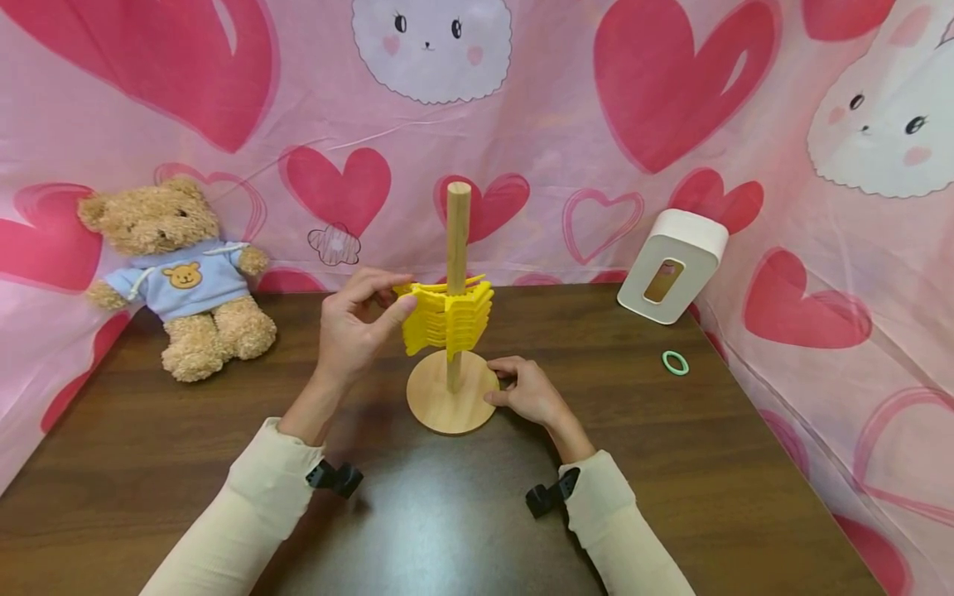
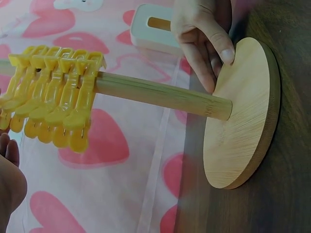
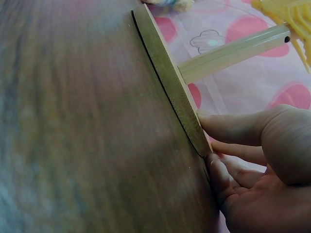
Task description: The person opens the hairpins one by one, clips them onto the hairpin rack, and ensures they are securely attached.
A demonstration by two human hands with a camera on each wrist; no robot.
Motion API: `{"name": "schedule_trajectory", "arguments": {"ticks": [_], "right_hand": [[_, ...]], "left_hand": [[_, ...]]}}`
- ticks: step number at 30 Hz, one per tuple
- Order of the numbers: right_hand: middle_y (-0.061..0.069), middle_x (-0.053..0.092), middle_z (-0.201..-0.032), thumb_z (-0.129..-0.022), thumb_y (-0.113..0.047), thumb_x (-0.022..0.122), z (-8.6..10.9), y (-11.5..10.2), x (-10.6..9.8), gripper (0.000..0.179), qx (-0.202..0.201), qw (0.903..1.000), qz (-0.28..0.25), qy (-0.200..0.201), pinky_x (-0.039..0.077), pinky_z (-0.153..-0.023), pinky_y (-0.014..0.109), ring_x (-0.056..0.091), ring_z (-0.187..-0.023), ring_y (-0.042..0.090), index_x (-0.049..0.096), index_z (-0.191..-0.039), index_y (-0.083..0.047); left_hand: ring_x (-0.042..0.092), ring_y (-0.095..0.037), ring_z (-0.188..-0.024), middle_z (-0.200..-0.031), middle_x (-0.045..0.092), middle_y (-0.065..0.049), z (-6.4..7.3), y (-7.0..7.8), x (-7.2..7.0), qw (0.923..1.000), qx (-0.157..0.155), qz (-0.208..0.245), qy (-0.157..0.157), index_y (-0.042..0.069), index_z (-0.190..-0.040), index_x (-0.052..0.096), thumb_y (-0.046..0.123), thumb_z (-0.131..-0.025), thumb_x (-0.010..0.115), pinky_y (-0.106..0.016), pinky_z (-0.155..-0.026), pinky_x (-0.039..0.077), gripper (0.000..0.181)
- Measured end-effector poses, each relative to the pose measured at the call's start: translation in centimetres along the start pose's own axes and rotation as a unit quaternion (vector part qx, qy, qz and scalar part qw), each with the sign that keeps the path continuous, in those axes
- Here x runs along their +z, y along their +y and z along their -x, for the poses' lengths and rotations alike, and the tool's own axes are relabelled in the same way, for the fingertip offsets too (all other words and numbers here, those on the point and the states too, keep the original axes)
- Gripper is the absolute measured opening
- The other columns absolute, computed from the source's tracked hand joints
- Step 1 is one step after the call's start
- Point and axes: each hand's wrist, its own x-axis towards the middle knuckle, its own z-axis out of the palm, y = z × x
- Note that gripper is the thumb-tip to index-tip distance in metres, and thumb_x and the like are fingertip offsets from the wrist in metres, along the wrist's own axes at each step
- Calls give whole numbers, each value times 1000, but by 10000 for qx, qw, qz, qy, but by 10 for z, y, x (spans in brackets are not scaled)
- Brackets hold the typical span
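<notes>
A wooden post (image 1: 458,240) rises from a round wooden base (image 1: 440,406) on the table. Several yellow plastic clothespins (image 2: 60,104) grip the post in a close stack, partway up it. At the top of the stack, my left hand (image 1: 352,327) pinches the handle end of a yellow clothespin between thumb and fingers; much of this hand is cut off in its own wrist view. My right hand (image 1: 527,391) holds the rim of the base, thumb on top and fingers at the edge, as the right wrist view shows.
A teddy bear (image 1: 195,277) in a blue top sits at the back left. At the back right a white tissue box (image 1: 637,290) stands tilted, with a green ring (image 1: 675,363) in front of it. A pink heart-patterned cloth (image 1: 537,99) hangs behind the brown table (image 1: 596,364).
</notes>
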Motion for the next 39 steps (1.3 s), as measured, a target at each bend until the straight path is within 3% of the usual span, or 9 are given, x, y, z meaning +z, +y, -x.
{"name": "schedule_trajectory", "arguments": {"ticks": [13, 26, 33, 39], "right_hand": [[13, 65, -126, -83, -6, 83, 0, 1, -1, 47, 57, 10000, 36, 13, 49, -81, 32, 59, -108, 26, 69, -127, -1], [14, 65, -124, -82, -6, 83, -1, 2, 1, 46, -62, 10000, -38, -4, 50, -81, 32, 59, -107, 27, 69, -126, 0], [16, 65, -124, -82, -8, 83, -2, 4, -1, 46, -140, 9999, -94, -30, 51, -90, 39, 60, -108, 28, 69, -125, 1], [19, 65, -127, -84, -9, 80, 0, 0, -9, 49, -240, 9996, -159, -51, 50, -96, 46, 62, -110, 31, 66, -129, 4]], "left_hand": [[54, -24, -86, -104, 68, -8, 2, 2, -3, 9985, -526, 117, -31, -3, -116, 72, -6, -86, 76, -22, -76, 51, 31], [55, -24, -86, -108, 68, -7, 3, 1, -6, 9985, -542, 94, -75, -3, -119, 71, -7, -85, 77, -22, -76, 51, 35], [57, -27, -90, -113, 67, -21, 3, 1, -8, 9990, -434, 109, -21, -5, -120, 70, -10, -82, 76, -23, -77, 51, 38], [57, -29, -98, -115, 67, -18, 5, 1, -14, 9991, -430, 19, -33, -4, -121, 69, -9, -83, 77, -24, -81, 51, 40]]}}
